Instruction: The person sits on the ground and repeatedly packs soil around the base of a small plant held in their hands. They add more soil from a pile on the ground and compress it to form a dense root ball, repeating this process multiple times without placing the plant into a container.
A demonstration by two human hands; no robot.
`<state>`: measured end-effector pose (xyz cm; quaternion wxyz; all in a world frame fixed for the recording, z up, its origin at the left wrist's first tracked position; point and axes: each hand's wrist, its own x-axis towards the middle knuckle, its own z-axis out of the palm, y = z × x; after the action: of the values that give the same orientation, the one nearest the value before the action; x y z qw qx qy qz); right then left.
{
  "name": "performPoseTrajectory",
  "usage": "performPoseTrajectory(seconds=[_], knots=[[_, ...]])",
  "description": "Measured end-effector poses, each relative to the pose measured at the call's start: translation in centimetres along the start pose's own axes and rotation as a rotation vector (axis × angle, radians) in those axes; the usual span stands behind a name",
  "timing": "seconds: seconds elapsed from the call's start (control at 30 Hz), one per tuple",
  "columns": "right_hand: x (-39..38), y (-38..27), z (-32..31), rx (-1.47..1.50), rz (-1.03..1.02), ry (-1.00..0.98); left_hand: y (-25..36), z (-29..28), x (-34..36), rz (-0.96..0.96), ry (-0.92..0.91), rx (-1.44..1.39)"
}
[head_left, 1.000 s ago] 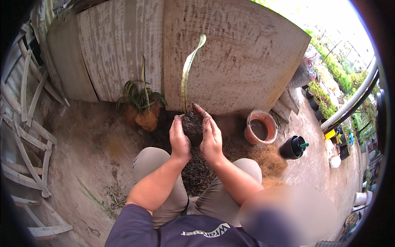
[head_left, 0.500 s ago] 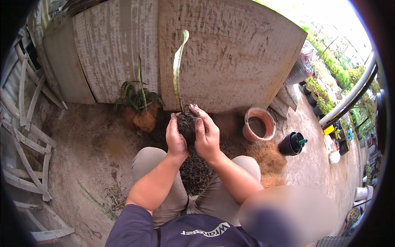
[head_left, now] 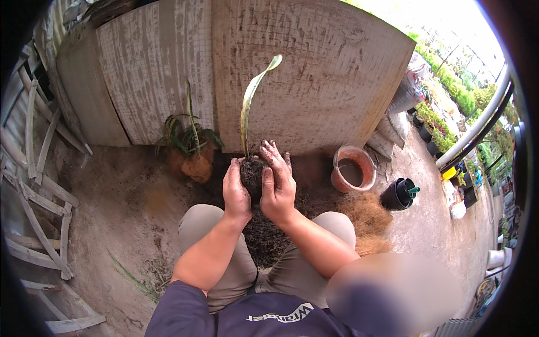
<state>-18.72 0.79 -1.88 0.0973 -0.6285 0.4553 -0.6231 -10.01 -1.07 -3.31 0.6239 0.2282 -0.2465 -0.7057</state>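
Between my two hands is a dark ball of soil [head_left: 251,173] with one long, curved, pale-edged leaf [head_left: 246,109] standing up from it. My left hand [head_left: 236,188] cups the ball's left side, soil on its fingers. My right hand [head_left: 276,181] is against its right side, dirty fingertips raised and a little spread, thumb pressed to the soil. Loose dark soil [head_left: 263,238] lies below, between my knees. Ahead to the left, a leafy plant [head_left: 177,135] sits in a ball of brown fibre [head_left: 197,167] by the panels.
An orange bucket [head_left: 368,170] of murky water, stacked black pots [head_left: 396,194] and a heap of brown fibre [head_left: 362,216] are at my right. Pale panels [head_left: 311,78] stand ahead, sacks [head_left: 387,139] beside them. Wooden slats [head_left: 42,230] line the left; potted plants [head_left: 435,129] stand far right.
My hands and the soil ball have shifted slightly left. The right hand's fingers have lifted and spread more, and the leaf's tip has tilted to the right since half a second ago.
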Motion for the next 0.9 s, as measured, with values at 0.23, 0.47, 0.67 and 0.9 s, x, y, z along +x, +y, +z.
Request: performPoseTrajectory(seconds=[0.23,0.47,0.67,0.9], knots=[[-0.4,0.8,-0.1,0.052,-0.092,-0.056,-0.9,-0.7,0.0,0.051,-0.004,0.042],[-0.7,1.3,0.3,0.076,-0.076,-0.065,-1.7,-1.9,0.6,0.074,-0.016,0.056],[0.2,0.2,0.1,0.213,-0.042,0.014,-0.1,-0.7,0.5,-0.006,-0.034,-0.051],[0.3,1.0,-0.2,0.280,0.112,-0.004,0.5,-0.5,0.2,-0.036,-0.039,-0.047]])
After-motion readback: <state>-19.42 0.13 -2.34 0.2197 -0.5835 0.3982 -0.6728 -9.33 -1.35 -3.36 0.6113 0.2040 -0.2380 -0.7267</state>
